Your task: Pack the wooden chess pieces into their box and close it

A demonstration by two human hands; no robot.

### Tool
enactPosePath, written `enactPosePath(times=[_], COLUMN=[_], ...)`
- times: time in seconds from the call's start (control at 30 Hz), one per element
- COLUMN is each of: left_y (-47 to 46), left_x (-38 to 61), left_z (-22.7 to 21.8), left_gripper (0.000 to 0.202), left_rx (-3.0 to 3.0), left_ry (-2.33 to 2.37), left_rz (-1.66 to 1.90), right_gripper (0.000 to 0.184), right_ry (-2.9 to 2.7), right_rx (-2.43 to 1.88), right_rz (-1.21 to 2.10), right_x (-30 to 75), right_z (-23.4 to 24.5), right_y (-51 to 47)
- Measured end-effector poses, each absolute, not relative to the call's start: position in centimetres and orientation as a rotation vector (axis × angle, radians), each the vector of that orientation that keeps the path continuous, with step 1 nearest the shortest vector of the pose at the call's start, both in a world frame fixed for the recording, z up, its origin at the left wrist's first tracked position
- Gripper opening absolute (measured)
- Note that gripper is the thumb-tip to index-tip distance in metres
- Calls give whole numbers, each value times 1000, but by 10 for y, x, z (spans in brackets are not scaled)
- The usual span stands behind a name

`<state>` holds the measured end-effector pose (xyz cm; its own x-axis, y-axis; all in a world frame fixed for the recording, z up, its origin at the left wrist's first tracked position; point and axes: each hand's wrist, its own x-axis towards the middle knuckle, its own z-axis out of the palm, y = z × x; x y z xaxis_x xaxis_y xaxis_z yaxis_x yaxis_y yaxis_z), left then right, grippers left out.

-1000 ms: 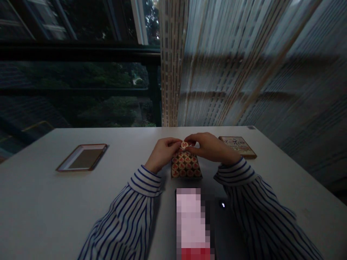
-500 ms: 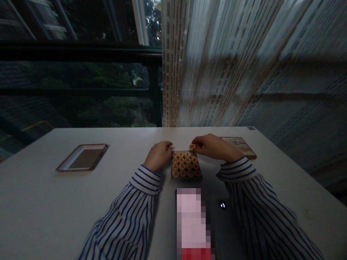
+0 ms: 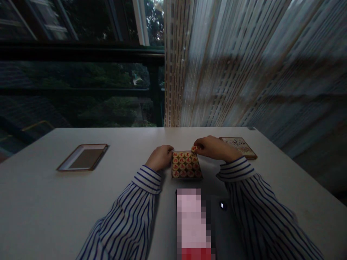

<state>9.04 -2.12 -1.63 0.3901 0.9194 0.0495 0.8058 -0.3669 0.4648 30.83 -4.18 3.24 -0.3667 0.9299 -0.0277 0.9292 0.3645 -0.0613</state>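
Observation:
A small square box (image 3: pixel 187 178) holds rows of round Chinese chess pieces (image 3: pixel 182 166) marked with red characters. My left hand (image 3: pixel 159 157) is at the box's left side, its fingers closed on the far left corner; the fingertips are partly hidden. Between thumb and fingers of my right hand (image 3: pixel 211 147) is one round Chinese chess piece (image 3: pixel 194 148) with a red character, tilted up at the box's far right corner. The slot below it is partly covered by that piece.
On the white table (image 3: pixel 130 141) lies a shallow lid-like tray (image 3: pixel 92 146) to the left. A flat printed box (image 3: pixel 240 146) lies behind my right hand. A pixelated pink panel (image 3: pixel 189 216) and a dark device (image 3: pixel 227 224) are near me. A string curtain (image 3: pixel 217 72) hangs beyond.
My right hand has shifted slightly right and down with the piece, still at the box's far right corner. My left hand has moved slightly down and right along the box's edge.

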Motion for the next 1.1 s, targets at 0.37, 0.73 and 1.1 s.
enactPosePath(times=[0.37, 0.73, 1.1], left_y=[-26, -25, -23], left_x=[92, 92, 90], left_z=[-10, -10, -13], left_gripper=[31, 31, 32], left_rx=[2262, 2270, 2272], left_ry=[1510, 1511, 1498], left_rz=[396, 410, 398], right_gripper=[28, 30, 30], right_ry=[-2658, -2673, -2688], right_rx=[-1786, -1794, -1796], right_rz=[94, 117, 120], right_x=[308, 305, 304], right_z=[25, 22, 21], right_y=[-38, -39, -38])
